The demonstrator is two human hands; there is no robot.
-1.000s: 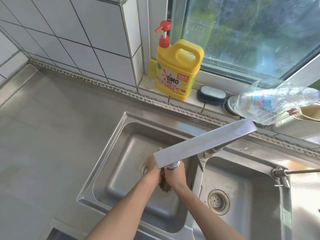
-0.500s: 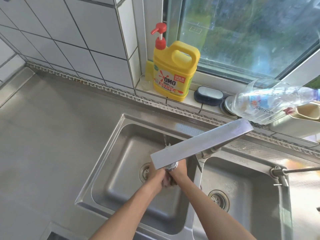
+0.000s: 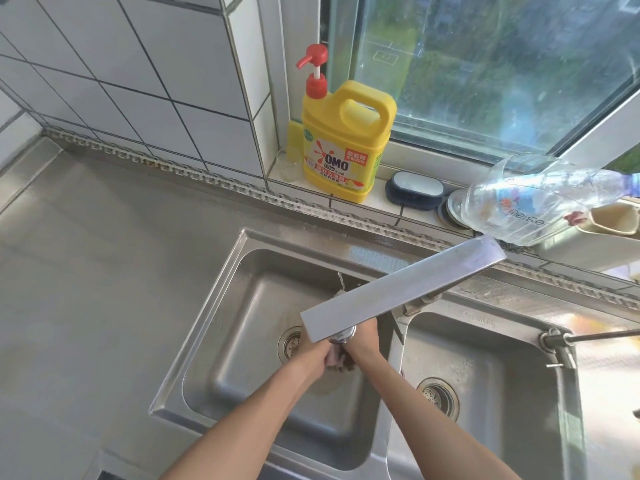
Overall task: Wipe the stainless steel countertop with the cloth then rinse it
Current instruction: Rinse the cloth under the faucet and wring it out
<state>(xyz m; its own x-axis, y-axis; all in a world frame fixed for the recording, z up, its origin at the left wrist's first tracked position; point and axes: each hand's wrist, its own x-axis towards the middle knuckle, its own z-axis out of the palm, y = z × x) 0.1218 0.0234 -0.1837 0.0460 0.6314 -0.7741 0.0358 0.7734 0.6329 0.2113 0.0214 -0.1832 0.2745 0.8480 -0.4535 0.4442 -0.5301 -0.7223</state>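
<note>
Across the left and near part of the view lies the stainless steel countertop (image 3: 86, 289), bare and grey, bounded at the rear by a white tiled wall (image 3: 121, 64); set into it at the right is a double-basin sink (image 3: 221, 306), with a drain in each basin; above the sink a window (image 3: 485, 64) occupies the upper right, its sill carrying several items; a flat rectangular faucet spout (image 3: 401, 285) extends diagonally from the divider between the basins out over the left basin, and its outlet sits directly above the hands; on the sill stands a yellow detergent jug (image 3: 346, 143) with a red pump, upright, near the corner of the tiled wall; to its right lies a clear plastic bottle (image 3: 526, 199) on its side, resting on a cream-coloured container (image 3: 606, 223); between jug and bottle lies a dark blue scrubbing brush (image 3: 414, 188); both forearms reach from the lower edge into the left basin; the left hand (image 3: 313, 358) and the right hand (image 3: 363, 348) are pressed together under the outlet, both closed around the cloth (image 3: 337, 358); the cloth is bunched between the palms, mostly hidden, with only a small pale and brownish portion visible.
</note>
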